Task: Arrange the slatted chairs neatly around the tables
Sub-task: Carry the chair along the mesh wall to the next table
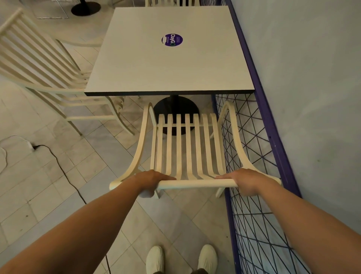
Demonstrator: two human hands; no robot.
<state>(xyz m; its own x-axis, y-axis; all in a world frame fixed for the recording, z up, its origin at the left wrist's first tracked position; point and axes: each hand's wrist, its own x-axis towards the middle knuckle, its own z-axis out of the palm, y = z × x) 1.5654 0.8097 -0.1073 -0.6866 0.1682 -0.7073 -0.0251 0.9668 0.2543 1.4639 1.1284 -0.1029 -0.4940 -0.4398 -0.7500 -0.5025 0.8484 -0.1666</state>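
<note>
A cream slatted chair (187,148) stands in front of me, its seat pointing at the near edge of a square white table (170,64). My left hand (151,181) grips the left end of the chair's top rail. My right hand (247,181) grips the right end of the same rail. The front of the seat sits just short of the table's edge, above the table's black round base (175,109). A second cream slatted chair (45,68) stands at the table's left side, partly tucked under it. A third chair's back (172,2) shows beyond the far edge.
A purple wire-mesh railing (259,148) runs close along the right of the chair and table, with a pale wall behind it. A black cable (58,166) trails across the tiled floor at left. Another table's black base (86,8) stands far left. My white shoes (181,258) are below.
</note>
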